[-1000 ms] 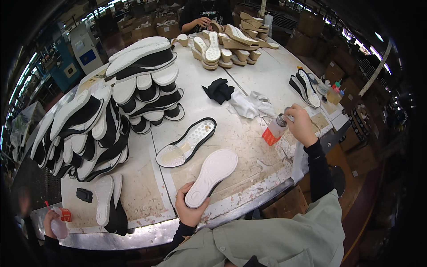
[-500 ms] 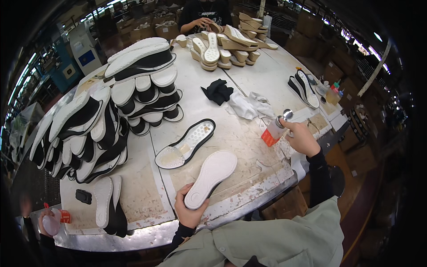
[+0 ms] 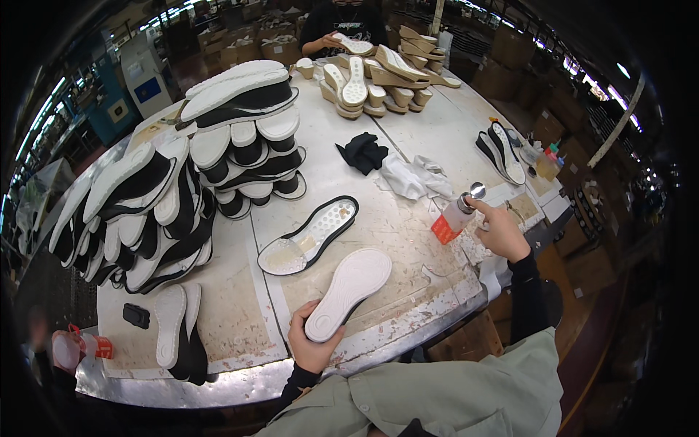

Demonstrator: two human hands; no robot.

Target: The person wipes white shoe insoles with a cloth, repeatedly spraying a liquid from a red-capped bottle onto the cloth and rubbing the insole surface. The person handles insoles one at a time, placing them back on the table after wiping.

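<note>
My left hand [image 3: 314, 344] grips a shoe sole [image 3: 353, 288] by its narrower end, its white ridged underside turned up and a black edge along its side. Over at the right, my right hand [image 3: 502, 231] reaches to a pump bottle [image 3: 456, 213] with a red-orange lower part. Its index finger stretches out to the bottle's metal top, the flip lid raised; the other fingers are partly curled and apart from the bottle. Between the hands and the stacks lies another sole [image 3: 309, 237], inner side up, with a clear film over one end.
Stacked black-and-white soles [image 3: 237, 138] fill the table's left. A black cloth [image 3: 362, 153] and white cloth [image 3: 411, 177] lie mid-table. Beige wedge soles [image 3: 386, 80] pile up before a person [image 3: 346, 33] opposite. A sole pair [image 3: 178, 331] and small black object [image 3: 136, 316] sit front left.
My right index finger has straightened at the bottle top. My left hand keeps its hold on the sole. The person opposite now holds a sole with its white side showing. The view has shifted slightly.
</note>
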